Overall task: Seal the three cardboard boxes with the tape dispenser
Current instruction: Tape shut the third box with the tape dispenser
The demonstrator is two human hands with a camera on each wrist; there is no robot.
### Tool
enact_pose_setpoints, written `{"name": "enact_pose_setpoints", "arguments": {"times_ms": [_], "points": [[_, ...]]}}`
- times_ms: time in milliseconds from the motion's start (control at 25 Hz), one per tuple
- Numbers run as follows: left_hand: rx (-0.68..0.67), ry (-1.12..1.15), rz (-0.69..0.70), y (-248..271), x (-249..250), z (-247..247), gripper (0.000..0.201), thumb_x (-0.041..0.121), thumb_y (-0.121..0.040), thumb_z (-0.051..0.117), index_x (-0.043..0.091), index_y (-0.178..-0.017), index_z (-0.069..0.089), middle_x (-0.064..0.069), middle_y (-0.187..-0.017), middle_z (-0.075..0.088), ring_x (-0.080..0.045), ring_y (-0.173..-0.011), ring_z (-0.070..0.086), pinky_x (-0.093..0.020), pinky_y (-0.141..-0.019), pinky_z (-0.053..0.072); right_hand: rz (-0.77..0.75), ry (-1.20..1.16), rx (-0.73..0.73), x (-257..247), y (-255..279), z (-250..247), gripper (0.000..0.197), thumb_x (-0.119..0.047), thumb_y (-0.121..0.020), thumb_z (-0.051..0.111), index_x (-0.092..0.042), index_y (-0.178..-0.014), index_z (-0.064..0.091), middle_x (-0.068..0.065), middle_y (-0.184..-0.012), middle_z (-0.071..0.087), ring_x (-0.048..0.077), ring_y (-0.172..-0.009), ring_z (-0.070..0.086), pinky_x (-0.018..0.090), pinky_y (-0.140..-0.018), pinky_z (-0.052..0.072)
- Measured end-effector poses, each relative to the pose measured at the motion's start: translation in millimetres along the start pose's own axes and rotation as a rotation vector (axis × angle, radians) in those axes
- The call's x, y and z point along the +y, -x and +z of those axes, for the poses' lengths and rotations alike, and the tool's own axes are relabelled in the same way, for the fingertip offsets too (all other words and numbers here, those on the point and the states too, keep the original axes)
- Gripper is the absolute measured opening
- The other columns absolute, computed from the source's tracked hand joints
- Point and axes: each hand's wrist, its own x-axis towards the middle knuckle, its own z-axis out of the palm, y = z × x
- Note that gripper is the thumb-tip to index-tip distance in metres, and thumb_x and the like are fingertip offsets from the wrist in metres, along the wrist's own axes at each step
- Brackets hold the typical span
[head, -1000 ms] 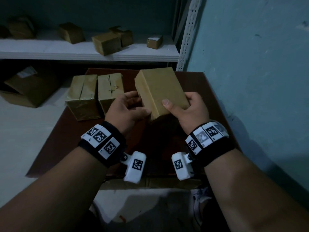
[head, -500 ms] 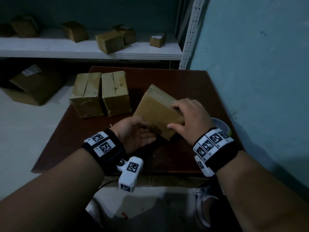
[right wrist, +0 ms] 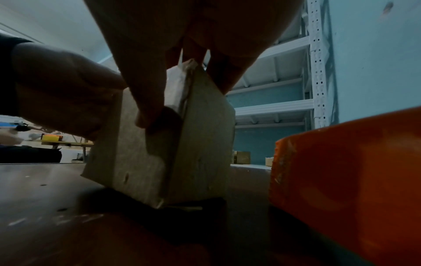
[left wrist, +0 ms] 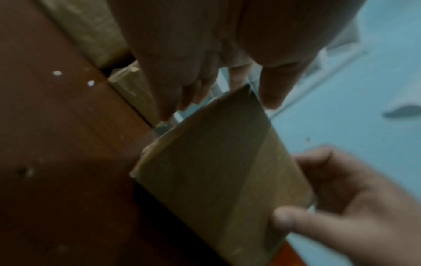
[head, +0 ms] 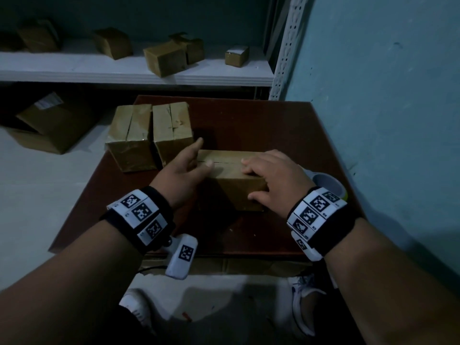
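Observation:
A brown cardboard box (head: 231,175) lies flat on the dark red table (head: 261,125), its open flap seam facing up. My right hand (head: 258,181) grips its right end, fingers over the top and thumb on the near side. My left hand (head: 202,154) lies with straight fingers against the box's left end, thumb resting on the top by the seam. Two more cardboard boxes (head: 130,138) (head: 173,130) stand side by side at the table's back left. The tape dispenser (head: 328,185) sits just right of my right wrist; the right wrist view shows its orange body (right wrist: 341,171).
A white shelf (head: 137,70) behind the table carries several small boxes. A larger carton (head: 54,120) lies on the floor at the left. The blue wall (head: 385,120) runs close along the table's right edge. My shoes (head: 303,302) show below the table's near edge.
The box was held up in both hands, then tipped down, and now lies flat on the table with its seam up. My left hand has opened against its left end.

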Motion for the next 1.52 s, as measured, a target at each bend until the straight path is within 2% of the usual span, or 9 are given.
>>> {"name": "enact_pose_setpoints", "arguments": {"times_ms": [200,320,440,560,800,1040,1240,1400,1520], "points": [[-0.062,-0.169,0.101,-6.5,0.4,1.1,0.033,0.042,-0.095,0.072,0.056,-0.125,0.069,0.004,-0.164,0.039,-0.018,-0.148,0.039,-0.046,-0.125,0.031,0.007,-0.148,0.061,8.1,5.1,-1.8,0.046,-0.054,-0.086,0.076,-0.028,-0.124,0.072,-0.009,-0.132,0.069,0.014,-0.122,0.059,0.037,-0.106,0.048],[-0.028,-0.172,0.086,-5.4,7.3,2.8,0.032,0.034,-0.096,0.072,0.052,-0.123,0.071,0.006,-0.163,0.040,-0.018,-0.147,0.039,-0.046,-0.125,0.031,0.144,-0.204,0.289,17.2,13.3,-20.8,0.032,-0.052,-0.099,0.058,-0.029,-0.115,0.072,-0.010,-0.110,0.068,0.007,-0.101,0.062,0.030,-0.087,0.052],[0.000,-0.153,0.067,-2.0,13.9,6.8,0.031,0.030,-0.096,0.073,0.050,-0.120,0.073,0.005,-0.164,0.039,-0.018,-0.149,0.037,-0.042,-0.124,0.030,0.400,-0.214,0.403,38.5,18.9,-37.7,0.018,-0.047,-0.099,0.063,-0.031,-0.094,0.070,-0.012,-0.087,0.066,0.005,-0.080,0.062,0.030,-0.071,0.051],[0.011,-0.162,0.065,-1.7,17.0,10.4,0.033,0.030,-0.097,0.072,0.047,-0.125,0.072,0.004,-0.165,0.038,-0.018,-0.151,0.034,-0.035,-0.119,0.028,0.603,-0.153,0.199,55.8,22.4,-36.8,0.025,-0.056,-0.095,0.067,-0.032,-0.102,0.068,-0.010,-0.090,0.067,0.011,-0.086,0.065,0.030,-0.072,0.049],[0.036,-0.133,0.064,-9.6,16.2,12.9,0.032,0.032,-0.094,0.075,0.043,-0.124,0.074,0.009,-0.159,0.046,-0.015,-0.143,0.042,-0.035,-0.119,0.033,0.640,0.231,-0.224,66.4,19.8,-25.5,0.080,-0.081,-0.081,0.064,-0.032,-0.142,0.048,0.005,-0.126,0.060,0.029,-0.111,0.062,0.044,-0.090,0.055],[0.005,-0.016,0.080,-13.5,10.7,10.0,0.030,0.025,-0.087,0.083,0.042,-0.112,0.080,0.018,-0.130,0.066,-0.008,-0.121,0.060,-0.042,-0.111,0.050,0.667,0.213,-0.321,76.7,15.0,-19.4,0.066,-0.064,-0.092,0.067,-0.025,-0.142,0.045,0.005,-0.117,0.066,0.027,-0.100,0.065,0.037,-0.077,0.050],[-0.040,0.061,0.063,-19.4,6.6,7.6,0.032,0.023,-0.086,0.084,0.047,-0.106,0.080,0.015,-0.130,0.068,-0.012,-0.121,0.062,-0.043,-0.107,0.053,0.613,0.110,-0.064,74.3,19.0,-37.5,0.034,-0.049,-0.107,0.047,-0.029,-0.132,0.057,0.010,-0.113,0.072,0.035,-0.101,0.067,0.040,-0.082,0.049],[-0.062,0.095,0.048,-20.7,9.6,7.3,0.032,0.020,-0.086,0.084,0.043,-0.108,0.081,0.012,-0.129,0.067,-0.015,-0.120,0.062,-0.040,-0.103,0.055,0.540,0.018,0.226,46.4,13.1,-88.8,0.035,-0.055,-0.098,0.046,-0.028,-0.100,0.068,-0.001,-0.091,0.068,0.026,-0.085,0.064,0.035,-0.072,0.046],[-0.082,0.100,0.026,-19.9,13.5,6.3,0.032,0.020,-0.084,0.086,0.042,-0.107,0.081,0.012,-0.128,0.066,-0.016,-0.117,0.062,-0.041,-0.101,0.056,0.412,-0.082,0.226,9.0,-7.8,-121.9,0.050,-0.058,-0.103,0.047,-0.021,-0.073,0.062,-0.002,-0.072,0.059,0.018,-0.067,0.058,0.031,-0.061,0.036]]}}
